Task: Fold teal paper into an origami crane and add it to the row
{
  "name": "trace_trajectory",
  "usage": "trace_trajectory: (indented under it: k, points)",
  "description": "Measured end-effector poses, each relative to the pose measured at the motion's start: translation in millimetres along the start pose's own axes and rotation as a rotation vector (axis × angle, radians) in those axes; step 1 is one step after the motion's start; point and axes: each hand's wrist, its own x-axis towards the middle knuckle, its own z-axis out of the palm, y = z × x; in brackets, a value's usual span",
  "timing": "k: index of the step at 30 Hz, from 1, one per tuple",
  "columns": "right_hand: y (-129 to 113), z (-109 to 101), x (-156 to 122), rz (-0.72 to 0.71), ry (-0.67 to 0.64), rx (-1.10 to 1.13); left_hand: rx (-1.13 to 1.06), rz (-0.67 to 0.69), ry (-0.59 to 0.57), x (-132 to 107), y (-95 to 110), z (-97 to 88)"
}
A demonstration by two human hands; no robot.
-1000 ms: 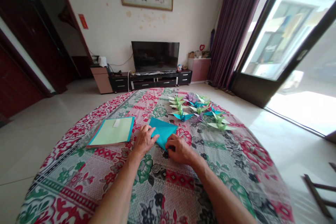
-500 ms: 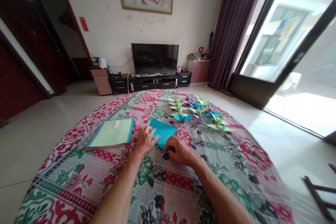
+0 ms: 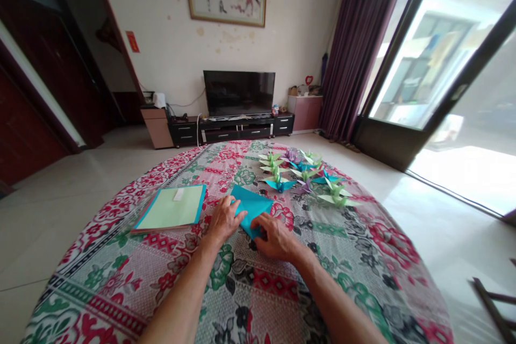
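Observation:
A folded sheet of blue origami paper [image 3: 253, 202] lies on the table in front of me, one corner pointing away. My left hand [image 3: 226, 219] rests on its left side, thumb and fingers apart, holding it down against the cloth. At the lower right edge my right hand [image 3: 272, 234] has its fingers bent and closed on the paper; the fingertips are partly hidden. Beyond the sheet stand several folded paper cranes in rows, among them a blue crane [image 3: 279, 185], a green crane [image 3: 337, 198] and a purple crane [image 3: 305, 187].
Left of my hands lies a stack of square paper [image 3: 169, 208], light green on top with blue edges beneath and a small white slip [image 3: 179, 194] on it. A patterned tablecloth [image 3: 161, 285] covers the round table. A television [image 3: 239, 92] stands on a low cabinet beyond.
My right hand has shifted slightly left and inward over the lower part of the blue paper, its fingers more bent. The left hand stays in place on the sheet.

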Motion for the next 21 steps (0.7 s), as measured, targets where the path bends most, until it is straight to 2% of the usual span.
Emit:
trace_trajectory:
  k: [10, 17, 21]
  points:
    - [-3.8, -2.0, 0.5, -0.085, -0.050, -0.017, 0.022, -0.036, -0.013, 3.3, 3.9, -3.9]
    - [-8.5, 6.8, -0.2, -0.025, 0.006, -0.119, -0.026, -0.038, -0.004, 5.8, 2.8, -1.8]
    - [-8.4, 12.9, -0.7, 0.016, 0.032, -0.171, -0.061, -0.024, 0.082, 5.3, 1.9, -7.5]
